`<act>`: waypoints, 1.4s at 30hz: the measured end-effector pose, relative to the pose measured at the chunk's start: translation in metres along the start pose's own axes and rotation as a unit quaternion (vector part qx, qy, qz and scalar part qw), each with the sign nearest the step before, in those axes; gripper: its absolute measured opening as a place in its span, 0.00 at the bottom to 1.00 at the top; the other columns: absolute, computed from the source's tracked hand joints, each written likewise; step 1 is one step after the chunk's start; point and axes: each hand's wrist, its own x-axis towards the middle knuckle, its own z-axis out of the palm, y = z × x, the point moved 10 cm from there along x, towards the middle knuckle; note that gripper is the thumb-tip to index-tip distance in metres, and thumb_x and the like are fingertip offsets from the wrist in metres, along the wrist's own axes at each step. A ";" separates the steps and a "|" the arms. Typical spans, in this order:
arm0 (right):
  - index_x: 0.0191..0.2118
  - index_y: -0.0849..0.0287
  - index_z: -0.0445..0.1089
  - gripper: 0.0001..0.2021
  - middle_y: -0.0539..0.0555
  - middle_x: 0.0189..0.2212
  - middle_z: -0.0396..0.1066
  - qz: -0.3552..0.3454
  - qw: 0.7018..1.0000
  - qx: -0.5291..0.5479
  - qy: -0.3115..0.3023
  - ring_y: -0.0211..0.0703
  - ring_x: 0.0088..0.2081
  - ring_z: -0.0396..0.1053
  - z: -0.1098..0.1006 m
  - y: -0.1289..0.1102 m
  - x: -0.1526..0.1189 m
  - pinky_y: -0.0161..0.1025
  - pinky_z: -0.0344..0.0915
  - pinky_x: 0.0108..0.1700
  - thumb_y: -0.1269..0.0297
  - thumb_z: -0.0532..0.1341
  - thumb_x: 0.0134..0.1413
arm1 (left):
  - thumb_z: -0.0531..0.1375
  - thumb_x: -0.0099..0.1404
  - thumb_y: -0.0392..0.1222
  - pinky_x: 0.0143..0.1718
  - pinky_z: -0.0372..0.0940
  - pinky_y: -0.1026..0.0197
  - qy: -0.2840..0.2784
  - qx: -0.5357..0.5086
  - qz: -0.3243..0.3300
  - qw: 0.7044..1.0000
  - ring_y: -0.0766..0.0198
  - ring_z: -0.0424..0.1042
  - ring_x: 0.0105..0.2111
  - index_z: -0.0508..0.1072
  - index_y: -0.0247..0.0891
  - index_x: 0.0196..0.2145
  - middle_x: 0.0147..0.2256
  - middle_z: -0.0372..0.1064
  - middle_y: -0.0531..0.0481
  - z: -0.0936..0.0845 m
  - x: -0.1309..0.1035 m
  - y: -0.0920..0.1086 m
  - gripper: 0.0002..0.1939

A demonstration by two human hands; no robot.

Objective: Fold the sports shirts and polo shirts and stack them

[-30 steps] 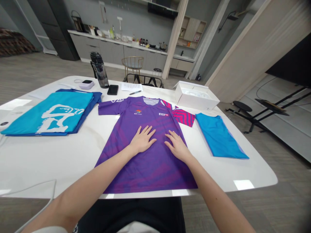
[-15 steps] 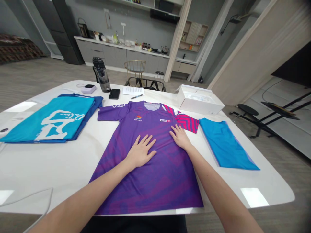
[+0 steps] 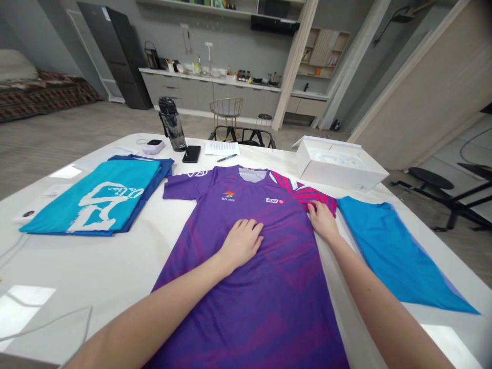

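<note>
A purple T-shirt point(image 3: 269, 266) lies spread face up on the white table, its collar away from me. One sleeve is plain purple, the other pink and striped. My left hand point(image 3: 242, 243) rests on the middle of the shirt's chest, fingers loosely bent and the thumb apart, with no cloth visibly gripped. Over at the underarm, just below the striped sleeve point(image 3: 317, 197), my right hand point(image 3: 323, 220) has its fingers curled on the shirt's edge. Its fingertips are partly hidden, and the hold looks like a pinch.
Folded turquoise and dark blue shirts point(image 3: 115, 197) lie at left, a folded blue garment point(image 3: 400, 251) at right. Farther back are a white box point(image 3: 342, 171), a water bottle point(image 3: 175, 130), a phone point(image 3: 191, 154), a pen point(image 3: 226, 158) and paper point(image 3: 222, 148). A cable point(image 3: 86, 328) crosses the near left.
My right hand has moved from the chest out to the underarm edge by the striped sleeve. The fingers of both hands went from spread flat to bent. The view has shifted.
</note>
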 end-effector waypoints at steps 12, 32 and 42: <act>0.51 0.62 0.73 0.18 0.67 0.48 0.73 0.066 0.981 -0.177 -0.049 0.60 0.50 0.69 -0.002 0.025 0.060 0.53 0.62 0.50 0.62 0.51 0.65 | 0.51 0.70 0.35 0.57 0.64 0.54 -0.003 -0.104 0.011 0.994 0.56 0.68 0.52 0.71 0.39 0.55 0.52 0.69 0.42 0.043 0.178 -0.037 0.19; 0.47 0.65 0.73 0.19 0.70 0.46 0.73 0.098 0.958 -0.267 -0.045 0.62 0.51 0.62 0.000 0.081 0.091 0.64 0.55 0.51 0.71 0.45 0.64 | 0.57 0.68 0.38 0.53 0.64 0.48 -0.096 -0.137 -0.139 0.976 0.48 0.73 0.51 0.72 0.38 0.49 0.49 0.75 0.36 0.115 0.344 -0.104 0.13; 0.41 0.58 0.73 0.16 0.54 0.27 0.71 0.134 0.989 0.067 0.012 0.47 0.32 0.68 -0.075 0.061 0.084 0.44 0.62 0.38 0.51 0.57 0.60 | 0.59 0.64 0.33 0.49 0.66 0.60 0.008 -0.286 -0.146 0.947 0.60 0.75 0.41 0.76 0.39 0.36 0.39 0.77 0.46 0.079 0.331 -0.115 0.06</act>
